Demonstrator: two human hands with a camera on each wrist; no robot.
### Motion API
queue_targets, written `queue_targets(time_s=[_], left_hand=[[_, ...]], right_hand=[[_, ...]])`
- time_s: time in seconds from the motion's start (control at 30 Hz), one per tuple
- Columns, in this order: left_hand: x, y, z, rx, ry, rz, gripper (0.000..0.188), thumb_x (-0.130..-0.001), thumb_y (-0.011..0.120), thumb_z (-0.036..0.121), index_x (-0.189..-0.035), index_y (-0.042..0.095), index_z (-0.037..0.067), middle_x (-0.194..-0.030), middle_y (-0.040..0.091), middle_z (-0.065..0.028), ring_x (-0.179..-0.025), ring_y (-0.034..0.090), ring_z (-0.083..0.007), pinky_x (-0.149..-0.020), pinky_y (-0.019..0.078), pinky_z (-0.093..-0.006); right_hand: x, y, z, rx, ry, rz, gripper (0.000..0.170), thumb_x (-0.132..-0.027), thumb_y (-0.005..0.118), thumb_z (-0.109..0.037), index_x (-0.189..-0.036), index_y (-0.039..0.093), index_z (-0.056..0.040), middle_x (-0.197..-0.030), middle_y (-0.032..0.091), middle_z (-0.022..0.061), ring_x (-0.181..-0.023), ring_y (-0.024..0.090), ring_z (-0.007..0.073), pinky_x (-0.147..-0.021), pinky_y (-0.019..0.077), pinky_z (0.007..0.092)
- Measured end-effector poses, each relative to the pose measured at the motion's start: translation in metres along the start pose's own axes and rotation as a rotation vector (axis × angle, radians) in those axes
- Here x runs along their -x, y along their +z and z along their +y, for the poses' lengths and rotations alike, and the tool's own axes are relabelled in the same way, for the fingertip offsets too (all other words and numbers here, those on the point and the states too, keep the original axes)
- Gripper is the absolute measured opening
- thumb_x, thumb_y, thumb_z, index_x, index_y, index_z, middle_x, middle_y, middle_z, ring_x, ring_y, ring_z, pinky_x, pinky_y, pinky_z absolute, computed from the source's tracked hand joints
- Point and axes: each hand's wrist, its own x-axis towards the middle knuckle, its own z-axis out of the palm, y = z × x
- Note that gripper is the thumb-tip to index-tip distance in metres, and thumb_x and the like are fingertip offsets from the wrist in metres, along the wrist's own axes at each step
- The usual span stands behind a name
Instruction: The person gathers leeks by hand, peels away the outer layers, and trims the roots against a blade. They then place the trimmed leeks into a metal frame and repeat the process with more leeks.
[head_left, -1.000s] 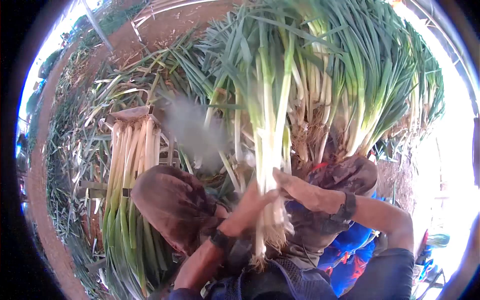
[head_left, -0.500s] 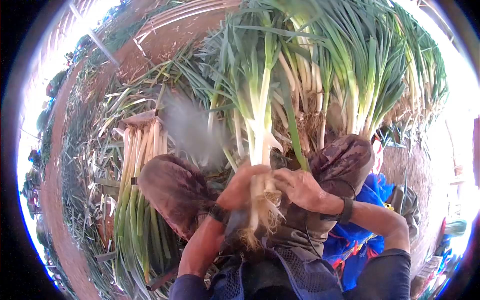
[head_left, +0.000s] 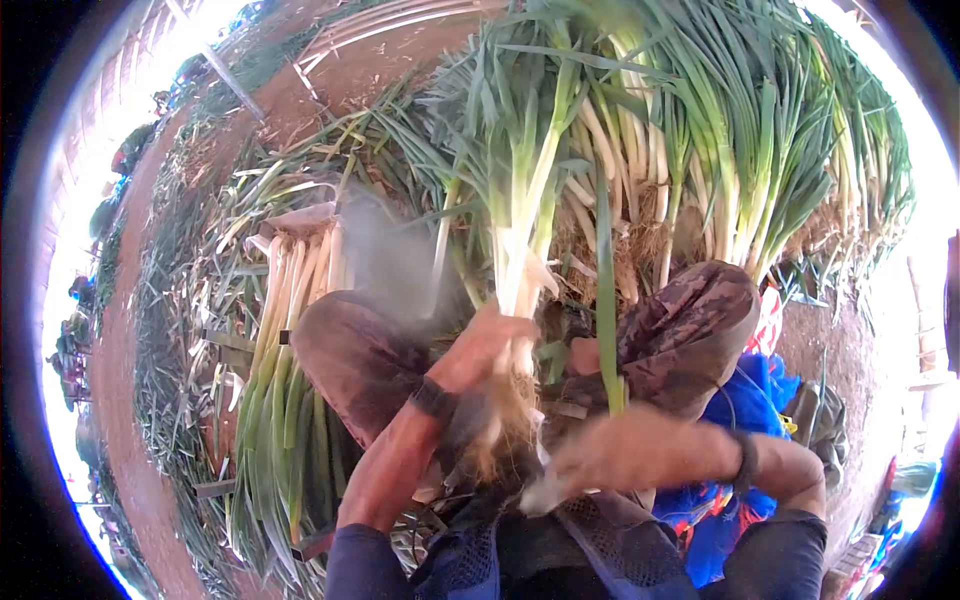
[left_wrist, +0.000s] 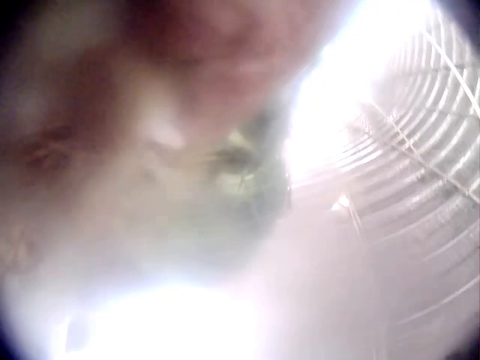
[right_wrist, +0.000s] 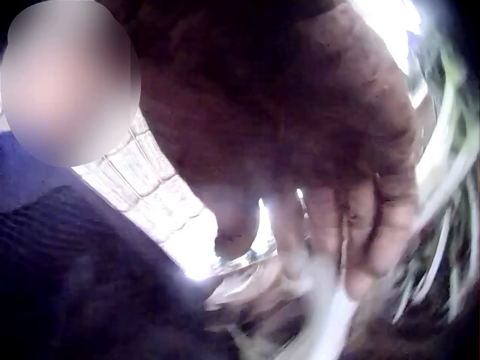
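Note:
My left hand (head_left: 488,345) grips a bunch of leeks (head_left: 512,270) around the white stalks, just above the roots (head_left: 500,430); the green tops point away from me. In the left wrist view the hand (left_wrist: 225,60) is a large blur. Blurred in the head view, my right hand (head_left: 640,450) is right of the roots, apart from the bunch, with a pale strip (head_left: 544,494) at its fingertips. The right wrist view shows the hand (right_wrist: 300,127) with fingers bent down, pinching that white strip (right_wrist: 334,322).
Trimmed leeks (head_left: 290,290) lie in a holder at the left beside my knee (head_left: 350,350). Upright leeks (head_left: 720,130) crowd the back and right. One long green leaf (head_left: 606,300) stands between my knees. A blue bag (head_left: 750,400) lies at the right; leaf scraps cover the ground.
My right hand has left the stalks and moved right and toward my body, with a pale strip at its fingers. My left hand still holds the bunch.

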Motion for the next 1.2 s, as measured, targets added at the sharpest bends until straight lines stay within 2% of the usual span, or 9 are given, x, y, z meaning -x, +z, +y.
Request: queue_targets(time_s=[0.07,0.13,0.3,0.4,0.53,0.67,0.9,1.1,1.2], left_hand=[[-0.001,0.013,0.066,-0.223,0.059,-0.017,0.042,-0.087,0.065,0.037,-0.099,0.068,-0.003,-0.097,0.069,-0.0098,-0.087,0.064,-0.0154,-0.076,0.0513,-0.0276],[-0.002,0.019,0.07,-0.233,-0.396,0.134,0.035,-0.075,0.073,0.022,-0.093,0.066,-0.007,-0.091,0.068,-0.0076,-0.076,0.061,-0.0122,-0.064,0.0494,-0.0248],[0.021,0.033,0.067,-0.34,-0.41,0.24,0.044,-0.07,0.071,0.015,-0.097,0.048,-0.012,-0.089,0.052,-0.0103,-0.08,0.051,-0.0139,-0.058,0.0452,-0.026],[0.028,0.055,0.086,-0.476,-0.437,0.345,0.048,-0.076,0.071,0.018,-0.1,0.047,-0.017,-0.092,0.06,-0.0193,-0.086,0.059,-0.0234,-0.069,0.0488,-0.0387],[0.039,0.052,0.065,-0.401,-0.496,0.337,0.047,-0.076,0.07,0.02,-0.095,0.048,-0.016,-0.091,0.058,-0.0169,-0.087,0.056,-0.0199,-0.07,0.0468,-0.0366],[0.035,0.042,0.071,-0.189,-0.517,0.154,0.026,-0.074,0.066,0.005,-0.088,0.052,-0.012,-0.088,0.055,-0.007,-0.079,0.051,-0.0091,-0.061,0.0417,-0.0287],[0.042,0.042,0.084,-0.031,-0.164,0.129,0.035,-0.089,0.066,0.028,-0.105,0.063,-0.002,-0.092,0.063,-0.0035,-0.078,0.059,-0.0124,-0.071,0.0477,-0.0252],[0.045,0.02,0.083,0.04,-0.456,0.05,0.039,-0.088,0.067,0.026,-0.112,0.06,-0.004,-0.094,0.062,-0.0031,-0.086,0.059,-0.0113,-0.074,0.0483,-0.0255],[0.058,0.02,0.12,0.035,-0.271,0.043,0.034,-0.089,0.065,0.024,-0.11,0.062,-0.003,-0.099,0.062,-0.0042,-0.09,0.061,-0.0125,-0.076,0.0494,-0.0264]], right_hand=[[-0.002,-0.042,0.029,0.738,-0.056,0.101,0.02,-0.089,0.064,-0.026,-0.099,0.065,-0.009,-0.105,0.065,0.0116,-0.095,0.067,0.0283,-0.078,0.0553,0.0377],[-0.019,-0.07,0.034,0.734,0.271,0.373,0.032,-0.092,0.065,-0.034,-0.107,0.067,-0.0061,-0.105,0.067,0.0135,-0.091,0.067,0.0299,-0.081,0.0544,0.0405],[-0.096,-0.102,0.078,0.698,0.409,0.652,0.043,-0.093,0.063,-0.039,-0.112,0.066,-0.0005,-0.101,0.07,0.0186,-0.084,0.068,0.0312,-0.08,0.052,0.0436],[-0.141,-0.105,0.111,0.819,0.802,0.342,0.041,-0.09,0.066,-0.036,-0.108,0.067,0.0009,-0.098,0.069,0.0203,-0.08,0.069,0.0297,-0.075,0.0537,0.0419],[-0.154,-0.11,0.159,1.018,0.635,0.211,0.024,-0.092,0.06,-0.026,-0.09,0.067,-0.0036,-0.085,0.068,0.0161,-0.067,0.066,0.0268,-0.06,0.0556,0.0428],[-0.161,-0.153,0.125,0.071,0.497,0.781,0.011,-0.087,0.061,-0.011,-0.085,0.07,-0.005,-0.077,0.067,0.0085,-0.063,0.062,0.0142,-0.053,0.0535,0.0265],[-0.072,-0.247,0.08,-0.16,-0.164,1.322,0.049,-0.089,0.066,-0.013,-0.132,0.053,0.0053,-0.122,0.063,0.0177,-0.106,0.065,0.0213,-0.094,0.0537,0.0326],[-0.062,-0.102,0.121,0.795,0.383,0.457,0.099,-0.078,0.074,-0.023,-0.157,0.016,-0.0137,-0.163,0.011,0.0199,-0.152,0.007,0.0303,-0.123,-0.0008,0.046],[-0.095,-0.049,0.056,1.035,0.281,-0.099,0.101,-0.075,0.076,-0.023,-0.157,0.017,-0.0175,-0.162,0.013,0.0183,-0.151,0.012,0.0263,-0.123,0.0,0.0508]])
